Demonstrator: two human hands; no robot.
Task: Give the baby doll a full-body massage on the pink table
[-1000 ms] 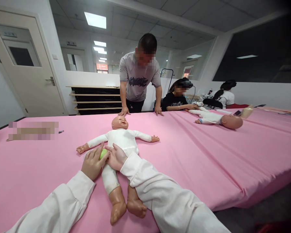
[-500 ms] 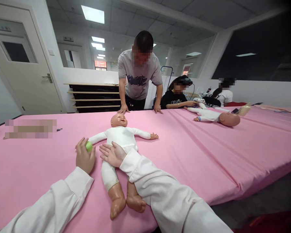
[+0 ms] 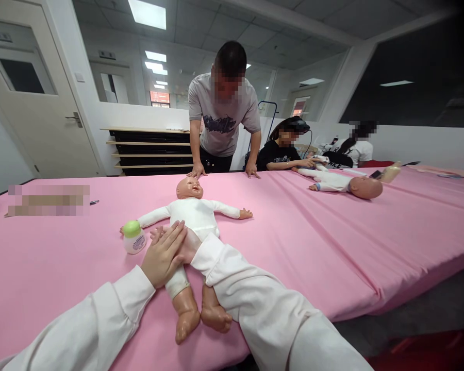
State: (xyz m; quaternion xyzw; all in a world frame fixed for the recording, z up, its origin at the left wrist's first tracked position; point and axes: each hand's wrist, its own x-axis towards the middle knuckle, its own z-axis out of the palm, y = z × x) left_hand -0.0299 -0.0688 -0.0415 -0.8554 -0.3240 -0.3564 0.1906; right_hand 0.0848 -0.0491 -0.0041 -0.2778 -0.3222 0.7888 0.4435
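Dolls (image 3: 195, 216) — 2 | bottle (image 3: 133, 237) — 1 | hands on doll: 2

Across my pink table (image 3: 332, 247) a person in a grey shirt (image 3: 222, 116) leans on its far edge; far right, a second doll (image 3: 346, 184) lies by two seated people.

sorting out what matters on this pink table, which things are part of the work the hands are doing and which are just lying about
In hand:
- baby doll, under both hands
- left hand laid over right hand
- small green-capped bottle, standing beside them

Lying about:
- second doll, by another person
- pen
- black shelves
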